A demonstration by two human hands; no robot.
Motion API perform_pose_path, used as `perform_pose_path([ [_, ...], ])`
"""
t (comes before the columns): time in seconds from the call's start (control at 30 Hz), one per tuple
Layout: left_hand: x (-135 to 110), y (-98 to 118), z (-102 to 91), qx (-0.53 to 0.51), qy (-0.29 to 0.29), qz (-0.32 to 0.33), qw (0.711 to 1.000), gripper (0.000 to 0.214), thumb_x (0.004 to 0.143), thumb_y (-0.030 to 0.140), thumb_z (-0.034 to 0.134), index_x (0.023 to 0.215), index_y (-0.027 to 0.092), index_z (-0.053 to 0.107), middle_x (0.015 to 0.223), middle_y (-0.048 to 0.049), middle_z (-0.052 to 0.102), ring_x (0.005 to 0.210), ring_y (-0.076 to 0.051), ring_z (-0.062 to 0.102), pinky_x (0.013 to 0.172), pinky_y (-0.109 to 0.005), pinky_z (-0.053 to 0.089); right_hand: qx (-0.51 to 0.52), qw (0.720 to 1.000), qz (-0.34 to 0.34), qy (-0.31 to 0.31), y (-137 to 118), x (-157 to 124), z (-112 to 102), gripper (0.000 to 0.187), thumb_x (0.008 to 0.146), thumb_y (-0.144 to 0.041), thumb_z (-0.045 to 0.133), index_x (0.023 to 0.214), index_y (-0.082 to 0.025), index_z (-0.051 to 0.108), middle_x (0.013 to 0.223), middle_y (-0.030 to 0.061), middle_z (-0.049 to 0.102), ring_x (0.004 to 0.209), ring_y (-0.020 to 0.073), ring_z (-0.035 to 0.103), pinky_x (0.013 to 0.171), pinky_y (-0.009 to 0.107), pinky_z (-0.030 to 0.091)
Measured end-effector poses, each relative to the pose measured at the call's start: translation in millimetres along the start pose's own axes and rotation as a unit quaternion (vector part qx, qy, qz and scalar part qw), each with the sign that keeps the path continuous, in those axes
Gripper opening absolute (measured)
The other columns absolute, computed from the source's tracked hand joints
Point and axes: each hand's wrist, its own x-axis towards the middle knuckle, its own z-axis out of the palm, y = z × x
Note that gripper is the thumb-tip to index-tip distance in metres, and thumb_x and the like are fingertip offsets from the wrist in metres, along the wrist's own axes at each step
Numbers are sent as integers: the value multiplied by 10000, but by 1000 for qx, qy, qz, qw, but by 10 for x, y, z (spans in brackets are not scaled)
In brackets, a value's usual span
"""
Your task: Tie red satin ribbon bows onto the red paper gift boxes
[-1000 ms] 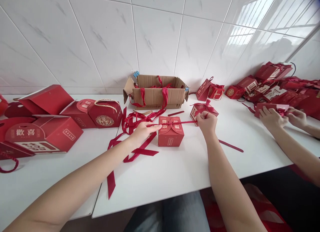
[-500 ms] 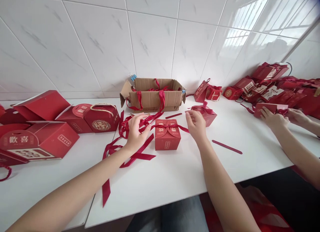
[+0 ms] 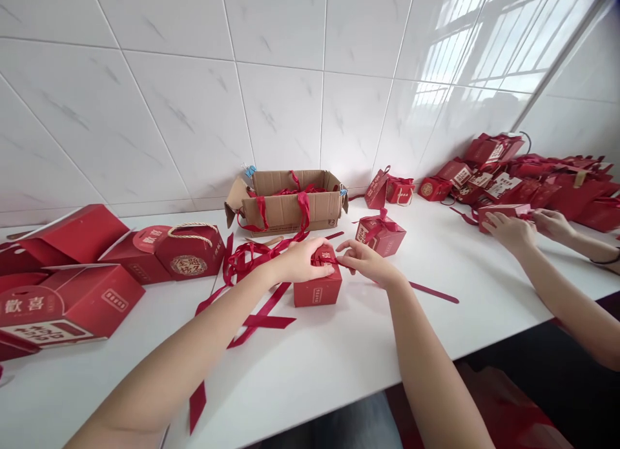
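A small red gift box (image 3: pixel 316 295) with gold lettering stands upright on the white table in front of me. My left hand (image 3: pixel 301 260) lies over its top left, thumb and fingers closed around the upper edges. At the right of the lid, my right hand (image 3: pixel 371 263) pinches a dark red ribbon (image 3: pixel 343 260) between thumb and fingertips. Both hands hide much of the lid and the ribbon on it. Loose ribbons (image 3: pixel 271 322) lie tangled to the left of the box. Just behind my right hand sits another red box (image 3: pixel 387 240) with a ribbon bow.
A cardboard box (image 3: pixel 285 211) holding ribbons stands against the tiled wall. Larger red boxes (image 3: pixel 111 300) crowd the left. A flat ribbon strip (image 3: pixel 433 292) lies to the right. Beyond it, another person's hands (image 3: pixel 513 232) hold a red box near a pile of boxes (image 3: pixel 504 184).
Both hands have come inward from either side of the gift box. The left has closed over its top and the right has pinched the ribbon. The view has tilted upward slightly.
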Motion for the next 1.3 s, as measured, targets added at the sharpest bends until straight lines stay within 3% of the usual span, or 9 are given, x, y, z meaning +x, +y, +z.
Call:
perform_pose_path([
  [0.1,27,81,26,25,-6,-17,1000,510,748,505,588,1213,301,543,1214,-56,589,1099,-314,522,849,-382,433,36,999,-26,23,21,-23,-32,376,769,-480,636,1063,-258,558,717,-45,515,659,108,488,650,255,417],
  [0.23,27,154,58,36,-9,-26,999,546,734,530,592,1229,305,547,1198,-65,602,1096,-336,510,855,-390,405,48,997,24,55,41,-23,-60,369,790,-576,564,872,-217,584,642,-34,508,585,103,454,592,258,386],
  [0.33,-1,200,62,21,3,-8,1000,523,738,497,608,1215,289,560,1184,-66,613,1097,-307,518,860,-360,403,149,988,-25,39,32,6,-56,326,733,-475,684,898,-224,558,616,-61,489,545,84,430,545,230,348],
  [0.5,-66,253,30,55,10,-14,998,625,703,592,623,1231,268,538,1247,-94,565,1108,-330,528,799,-357,436,316,944,-94,-3,-2,40,-33,353,688,-310,763,980,-237,579,693,-62,569,535,54,474,550,211,374],
  [0.63,-64,249,-17,52,89,2,995,407,779,539,563,1054,242,609,1169,-67,599,996,-273,590,755,-334,452,350,932,-93,-23,-7,34,-37,353,679,-245,771,1003,-230,633,722,-45,643,560,67,561,618,231,444],
  [0.73,-45,250,-31,38,156,24,987,215,819,390,535,937,230,615,1007,-38,660,881,-221,618,690,-298,448,356,930,-89,-31,-23,12,-29,396,678,-229,766,1055,-231,645,735,-34,671,606,90,615,679,254,473],
  [0.9,-23,274,3,5,149,44,988,140,809,293,522,879,219,618,716,-4,673,570,-154,578,557,-268,402,355,930,-96,-19,-84,-14,67,319,686,-253,769,981,-234,649,712,-35,657,607,94,615,628,239,473],
  [1.07,7,215,-4,-9,187,49,981,118,774,230,504,826,216,608,734,-13,679,630,-164,600,582,-265,424,298,951,-77,37,-116,-33,110,338,702,-358,759,992,-219,654,627,-53,602,467,58,492,526,232,435],
  [1.3,18,125,-61,8,200,18,980,112,763,295,541,793,223,621,714,-15,681,645,-181,614,590,-279,442,155,988,-26,5,-95,-106,-32,317,686,-403,755,910,-182,721,797,36,703,773,158,642,759,296,490],
])
